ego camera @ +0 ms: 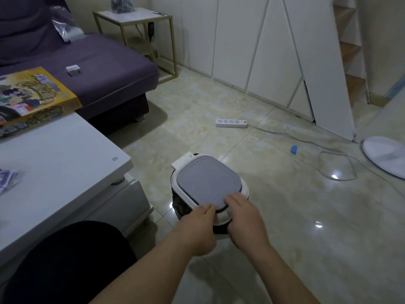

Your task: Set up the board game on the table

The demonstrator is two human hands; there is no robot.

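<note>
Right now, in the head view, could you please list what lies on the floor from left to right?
Grey-lidded white bin → white power strip → small blue object → round white fan base.

Game box (32,97) on white table (65,163)

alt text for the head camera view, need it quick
Both hands, left hand and right hand, rest on the near edge of a grey-lidded white bin standing on the tiled floor. To the left, a white table carries a colourful board game box, with a purple sofa behind.
</note>
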